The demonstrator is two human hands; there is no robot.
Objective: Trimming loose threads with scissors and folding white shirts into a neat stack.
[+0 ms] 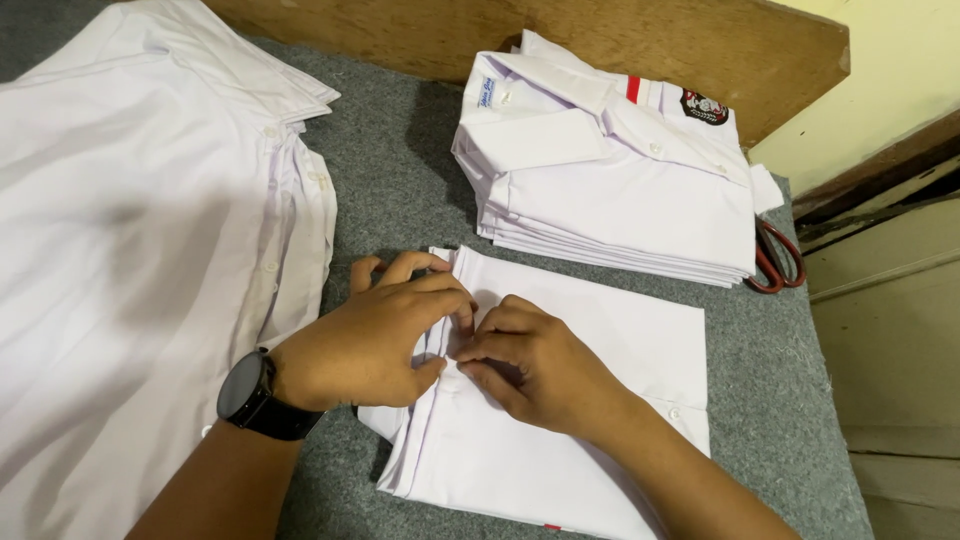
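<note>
Softly napped grey felt (400, 190) covers the work table, its fuzzy surface backed along the far edge by a plain wooden board (600, 40). Near the front edge lies a folded white shirt (600, 350), a smooth, thin woven cotton pressed into a flat rectangle, with a small white button showing at its right side and a narrow placket strip running down its left side. Both hands meet on that strip. The left hand (375, 335), with a black round wristwatch (250, 395) on its wrist, is curled with fingers bent down, thumb and fingertips pinching the fabric edge. The right hand (530, 365) is likewise half closed, its fingertips pressed onto the same fold, just touching those of the left; whether a button lies between them cannot be told. Toward the far right corner sits a neat stack of folded white shirts (610, 190), square-edged and layered, the top one showing its collar, a red stripe and a dark badge. Red-handled scissors (778, 260) lie just beside the stack, at the table's right edge. Along the left edge spreads a loose pile of unfolded white shirts (130, 250), softly creased, with button rows showing.
</note>
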